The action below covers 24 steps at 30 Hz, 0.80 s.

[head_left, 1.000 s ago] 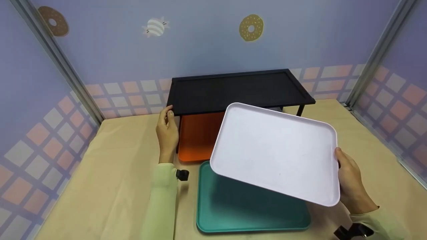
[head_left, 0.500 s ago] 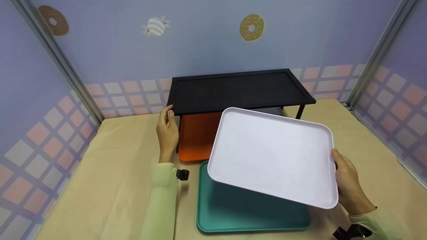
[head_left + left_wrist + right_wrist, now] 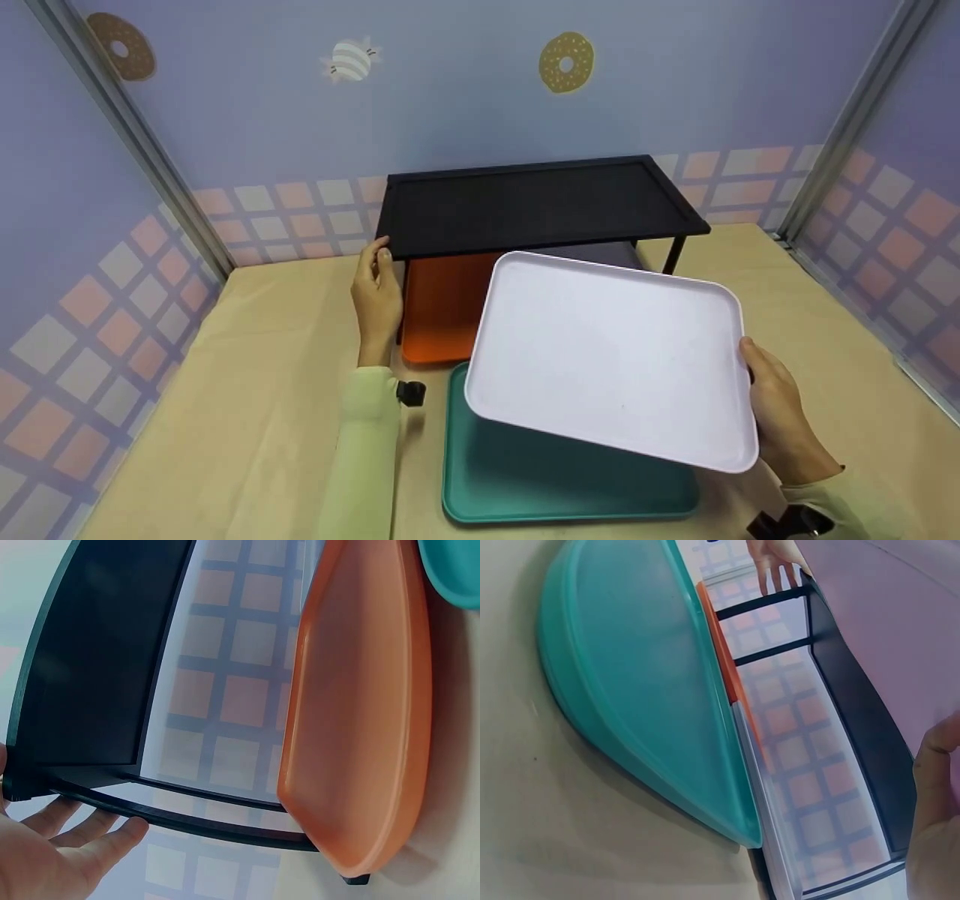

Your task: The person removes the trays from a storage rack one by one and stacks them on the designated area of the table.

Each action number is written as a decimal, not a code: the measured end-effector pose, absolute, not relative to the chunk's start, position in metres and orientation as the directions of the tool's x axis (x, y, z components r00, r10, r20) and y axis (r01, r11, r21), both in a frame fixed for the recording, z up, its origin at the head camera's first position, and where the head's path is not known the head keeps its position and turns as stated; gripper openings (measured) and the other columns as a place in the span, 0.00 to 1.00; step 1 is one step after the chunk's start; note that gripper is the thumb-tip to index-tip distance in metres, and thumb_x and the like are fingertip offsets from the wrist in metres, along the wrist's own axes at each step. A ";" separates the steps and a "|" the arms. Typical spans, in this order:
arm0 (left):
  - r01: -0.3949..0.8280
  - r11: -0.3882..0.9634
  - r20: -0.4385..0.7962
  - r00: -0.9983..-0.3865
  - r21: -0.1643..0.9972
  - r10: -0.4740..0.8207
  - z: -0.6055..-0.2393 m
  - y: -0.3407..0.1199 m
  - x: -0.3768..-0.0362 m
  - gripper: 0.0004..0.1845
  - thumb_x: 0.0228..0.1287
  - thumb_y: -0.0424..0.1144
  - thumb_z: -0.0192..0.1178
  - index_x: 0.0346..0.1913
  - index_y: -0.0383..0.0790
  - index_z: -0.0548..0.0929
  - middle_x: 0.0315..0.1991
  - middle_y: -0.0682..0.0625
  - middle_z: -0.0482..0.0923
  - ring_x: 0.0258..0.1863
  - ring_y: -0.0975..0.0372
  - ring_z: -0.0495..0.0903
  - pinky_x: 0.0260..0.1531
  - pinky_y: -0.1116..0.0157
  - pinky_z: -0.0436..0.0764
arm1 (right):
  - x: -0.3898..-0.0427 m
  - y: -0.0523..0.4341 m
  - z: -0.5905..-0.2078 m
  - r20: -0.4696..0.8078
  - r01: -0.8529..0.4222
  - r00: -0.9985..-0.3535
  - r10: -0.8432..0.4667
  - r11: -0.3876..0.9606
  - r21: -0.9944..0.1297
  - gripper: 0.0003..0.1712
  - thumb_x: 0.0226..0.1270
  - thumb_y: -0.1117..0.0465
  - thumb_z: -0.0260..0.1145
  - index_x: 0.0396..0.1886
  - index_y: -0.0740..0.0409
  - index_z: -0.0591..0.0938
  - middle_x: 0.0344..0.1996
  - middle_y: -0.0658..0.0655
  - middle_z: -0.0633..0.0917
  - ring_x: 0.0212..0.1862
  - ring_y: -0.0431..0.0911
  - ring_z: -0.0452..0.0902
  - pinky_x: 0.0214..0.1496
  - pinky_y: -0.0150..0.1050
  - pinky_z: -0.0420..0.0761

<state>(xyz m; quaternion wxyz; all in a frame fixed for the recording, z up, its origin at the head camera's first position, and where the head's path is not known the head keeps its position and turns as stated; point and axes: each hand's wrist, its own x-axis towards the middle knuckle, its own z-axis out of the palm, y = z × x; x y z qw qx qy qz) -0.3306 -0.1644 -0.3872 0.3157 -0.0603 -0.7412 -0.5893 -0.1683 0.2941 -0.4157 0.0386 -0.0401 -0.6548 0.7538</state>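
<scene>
My right hand (image 3: 780, 409) grips a pale lilac-white rectangular tray (image 3: 611, 360) by its right edge, thumb along the rim. The tray hangs tilted above a teal tray (image 3: 562, 480) that lies on the table, hiding much of it. At the front left corner of a low black rack (image 3: 532, 206), my left hand (image 3: 377, 296) holds the rack's edge. In the left wrist view, fingers (image 3: 112, 844) reach behind its leg. Under the rack are an orange tray (image 3: 439, 322) on the left and a grey tray (image 3: 592, 253) beside it, mostly hidden by the lifted one.
The table has a beige cloth (image 3: 247, 390). Behind the rack stands a back wall (image 3: 465, 90) with doughnut and sweet prints, and side walls meet it at metal posts (image 3: 135, 142). The teal tray lies in front of the orange one.
The lilac-white tray and my right hand have moved slightly left and lower, uncovering more of the grey tray. My left hand stays at the rack's corner.
</scene>
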 end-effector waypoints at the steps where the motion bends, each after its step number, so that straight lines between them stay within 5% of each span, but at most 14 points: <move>1: 0.461 0.297 0.538 -0.794 0.836 -0.282 -0.387 -0.164 -0.330 0.19 0.84 0.40 0.44 0.66 0.34 0.77 0.69 0.37 0.73 0.69 0.47 0.72 0.69 0.48 0.70 | -0.168 0.294 -0.416 -0.013 -0.002 -0.994 0.107 -0.139 -0.990 0.25 0.83 0.41 0.47 0.65 0.53 0.68 0.44 0.45 0.81 0.45 0.37 0.80 0.47 0.33 0.82; 24: 0.464 0.293 0.539 -0.796 0.836 -0.277 -0.387 -0.165 -0.330 0.20 0.85 0.40 0.44 0.67 0.35 0.76 0.69 0.38 0.73 0.69 0.48 0.72 0.69 0.47 0.69 | -0.170 0.288 -0.420 -0.072 0.066 -0.993 0.091 -0.061 -0.996 0.31 0.83 0.39 0.45 0.66 0.60 0.65 0.41 0.45 0.81 0.42 0.38 0.80 0.45 0.35 0.82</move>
